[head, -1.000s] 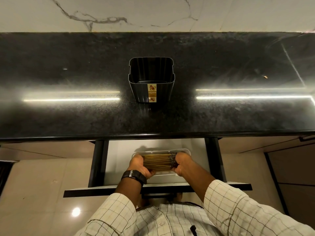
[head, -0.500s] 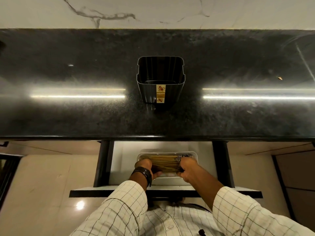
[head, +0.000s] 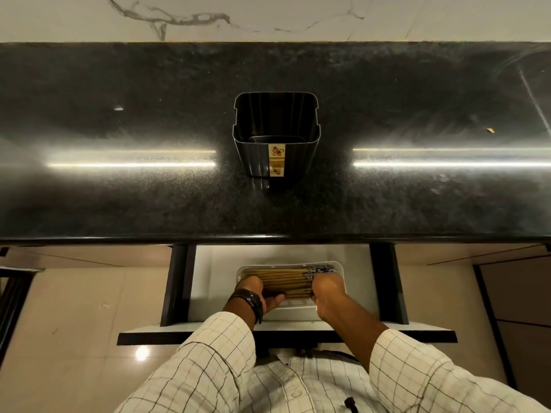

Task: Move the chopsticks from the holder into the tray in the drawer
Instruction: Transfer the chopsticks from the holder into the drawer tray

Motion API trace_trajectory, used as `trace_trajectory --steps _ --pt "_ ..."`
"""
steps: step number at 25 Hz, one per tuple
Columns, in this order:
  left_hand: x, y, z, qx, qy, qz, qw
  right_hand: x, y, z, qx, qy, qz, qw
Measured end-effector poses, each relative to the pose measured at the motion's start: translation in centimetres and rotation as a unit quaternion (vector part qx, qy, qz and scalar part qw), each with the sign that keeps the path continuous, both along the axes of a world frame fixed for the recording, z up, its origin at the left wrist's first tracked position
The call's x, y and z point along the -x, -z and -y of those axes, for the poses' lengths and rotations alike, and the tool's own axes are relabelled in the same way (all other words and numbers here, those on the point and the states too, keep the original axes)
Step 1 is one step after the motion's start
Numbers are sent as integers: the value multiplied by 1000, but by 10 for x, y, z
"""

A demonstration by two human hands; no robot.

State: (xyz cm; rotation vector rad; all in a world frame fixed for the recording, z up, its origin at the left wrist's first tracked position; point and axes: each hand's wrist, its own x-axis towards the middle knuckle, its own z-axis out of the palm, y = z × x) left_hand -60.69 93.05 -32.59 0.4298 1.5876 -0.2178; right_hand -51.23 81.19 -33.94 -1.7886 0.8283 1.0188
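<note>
A black holder with a gold sticker stands on the dark counter, and nothing shows inside it. Below the counter edge the drawer is pulled out. In it sits a clear tray holding a bundle of wooden chopsticks that lie left to right, patterned ends to the right. My left hand, with a dark wristwatch, grips the bundle's left end. My right hand grips its right end. Both hands are inside the tray and hide its near part.
The black granite counter spans the view, with a small crumb at the right. A marble wall rises behind it. Black drawer rails flank the drawer, and its front panel juts toward me. Tiled floor lies on both sides.
The bundle and both hands have sunk lower into the tray. My left hand has turned, with its thumb now under the bundle's near edge. The view has shifted slightly.
</note>
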Motion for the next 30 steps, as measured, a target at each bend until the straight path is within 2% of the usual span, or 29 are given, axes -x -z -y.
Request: trace_trajectory --steps 3,6,10,14,16,17,18,19,21,23,25,28,30 --pt "3 9 4 -78 66 -27 994 0 2 1 53 -100 60 992" --pt "5 8 11 -189 181 -51 964 2 8 3 60 -149 59 985" --pt "14 -14 8 -174 114 17 978 -9 1 18 -20 -79 2 997" --pt "33 -38 5 -138 58 96 984 -10 -35 34 -61 -12 12 998" --pt "41 -48 7 -180 45 132 974 -4 -55 40 -104 -4 17 994" --pt "45 -52 10 -239 68 142 958 1 -63 43 -124 -10 30 992" --pt "50 -54 14 -320 118 150 928 6 -71 46 -139 -22 51 989" --pt "59 -56 19 -408 185 161 879 12 -80 49 -149 -34 73 986" --pt "79 -56 29 -555 322 199 741 26 -92 60 -152 -63 123 979" --pt "103 -46 36 -643 428 227 593 43 -99 71 -148 -95 170 970" --pt "121 -35 43 -693 474 248 483 60 -97 83 -150 -108 222 957" --pt "139 -22 56 -720 511 271 382 79 -85 97 -142 -140 317 927" --pt "146 -16 63 -729 547 252 325 88 -78 101 -127 -188 367 902"
